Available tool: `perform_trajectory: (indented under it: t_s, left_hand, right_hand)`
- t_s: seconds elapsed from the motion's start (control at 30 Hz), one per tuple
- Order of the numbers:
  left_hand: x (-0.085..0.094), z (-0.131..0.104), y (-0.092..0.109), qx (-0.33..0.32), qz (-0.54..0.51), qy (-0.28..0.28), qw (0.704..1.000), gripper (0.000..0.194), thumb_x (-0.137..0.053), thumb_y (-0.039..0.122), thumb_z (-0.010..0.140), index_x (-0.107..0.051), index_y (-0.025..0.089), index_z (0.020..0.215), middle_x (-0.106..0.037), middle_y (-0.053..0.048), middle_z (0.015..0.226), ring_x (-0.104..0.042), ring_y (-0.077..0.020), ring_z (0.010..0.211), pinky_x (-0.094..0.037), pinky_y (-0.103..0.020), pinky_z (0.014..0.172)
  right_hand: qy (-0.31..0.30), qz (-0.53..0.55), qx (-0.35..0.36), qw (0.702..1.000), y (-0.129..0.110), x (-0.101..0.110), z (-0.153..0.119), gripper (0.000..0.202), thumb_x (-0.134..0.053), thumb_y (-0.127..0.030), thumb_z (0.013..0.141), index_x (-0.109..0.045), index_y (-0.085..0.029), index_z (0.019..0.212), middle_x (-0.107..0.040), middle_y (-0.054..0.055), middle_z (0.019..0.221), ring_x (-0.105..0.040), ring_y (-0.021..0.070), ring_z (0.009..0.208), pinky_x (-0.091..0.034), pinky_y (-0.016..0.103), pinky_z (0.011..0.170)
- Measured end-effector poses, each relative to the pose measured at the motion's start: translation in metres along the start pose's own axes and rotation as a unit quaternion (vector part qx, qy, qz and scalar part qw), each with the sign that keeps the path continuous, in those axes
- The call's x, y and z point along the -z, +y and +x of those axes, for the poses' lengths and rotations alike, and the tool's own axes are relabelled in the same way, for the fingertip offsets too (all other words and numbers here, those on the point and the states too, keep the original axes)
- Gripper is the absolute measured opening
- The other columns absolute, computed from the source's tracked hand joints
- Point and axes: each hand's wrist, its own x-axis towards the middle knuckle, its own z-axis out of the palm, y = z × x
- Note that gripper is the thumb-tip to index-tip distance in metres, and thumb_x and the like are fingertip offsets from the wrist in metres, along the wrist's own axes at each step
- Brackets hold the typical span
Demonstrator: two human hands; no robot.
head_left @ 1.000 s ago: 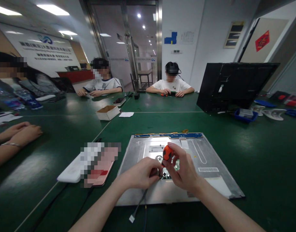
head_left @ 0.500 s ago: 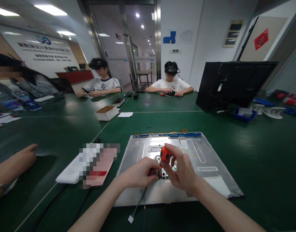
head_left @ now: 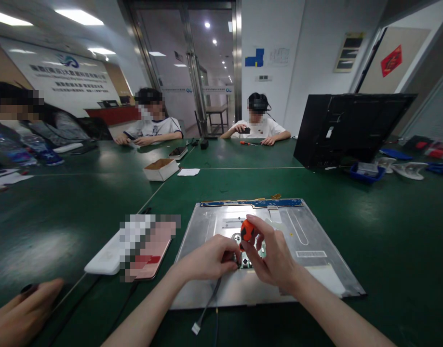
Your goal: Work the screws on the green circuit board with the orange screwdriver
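A silver metal panel (head_left: 250,289) lies on the green table, with a blue circuit strip (head_left: 250,203) along its far edge. My right hand (head_left: 274,250) is closed on an orange and black screwdriver handle (head_left: 248,230), held upright over a small green circuit board (head_left: 246,261) at the panel's middle. Beside it, my left hand (head_left: 214,258) has its fingers pinched at the board's left side; what they hold, if anything, is hidden. A grey cable with a white connector (head_left: 195,328) hangs over the panel's near edge.
Left of the panel lie a white device (head_left: 105,255) and a pink phone (head_left: 152,260). Another person's hand (head_left: 29,308) is at the lower left. Farther back are a small box (head_left: 160,169), a black monitor (head_left: 351,127), a blue tray (head_left: 366,174) and seated people.
The other person's hand at the left has moved nearer the lower edge. Across the table, a person has raised one hand with a dark object. My hands have hardly moved.
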Motion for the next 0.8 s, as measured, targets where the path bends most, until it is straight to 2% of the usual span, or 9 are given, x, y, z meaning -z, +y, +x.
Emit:
perform_trajectory:
  t_s: [0.2,0.57,0.8]
  left_hand:
    - [0.0011,0.0002,0.0013,0.0,-0.005,-0.005,1.0,0.005,-0.064,0.014,0.082,-0.068,0.015,0.086,-0.06,0.0,0.076,-0.054,-0.0156,0.068,-0.04,-0.025,0.06]
    - [0.0005,0.0001,-0.0007,-0.016,-0.026,0.005,1.0,0.007,-0.064,0.012,0.081,-0.069,0.014,0.085,-0.063,-0.001,0.081,-0.056,-0.0155,0.07,-0.041,-0.025,0.062]
    - [0.0004,-0.0006,-0.0009,-0.012,-0.013,0.006,1.0,0.01,-0.065,0.014,0.082,-0.072,0.014,0.09,-0.065,-0.002,0.082,-0.055,-0.0158,0.07,-0.041,-0.026,0.063]
  right_hand:
    - [-0.004,-0.003,0.0,1.0,0.0006,-0.0001,0.0002,0.052,-0.048,-0.016,0.096,-0.032,-0.019,0.146,-0.063,0.004,0.088,-0.057,0.0147,0.059,-0.047,0.027,0.048]
    - [0.0,-0.005,-0.002,1.0,0.002,-0.0025,-0.0006,0.051,-0.049,-0.018,0.097,-0.032,-0.02,0.145,-0.063,0.006,0.092,-0.058,0.0152,0.061,-0.048,0.027,0.049]
    - [0.032,-0.002,0.006,0.999,0.0006,0.0003,0.0026,0.052,-0.048,-0.016,0.097,-0.032,-0.021,0.146,-0.063,0.004,0.091,-0.057,0.0146,0.061,-0.048,0.025,0.047]
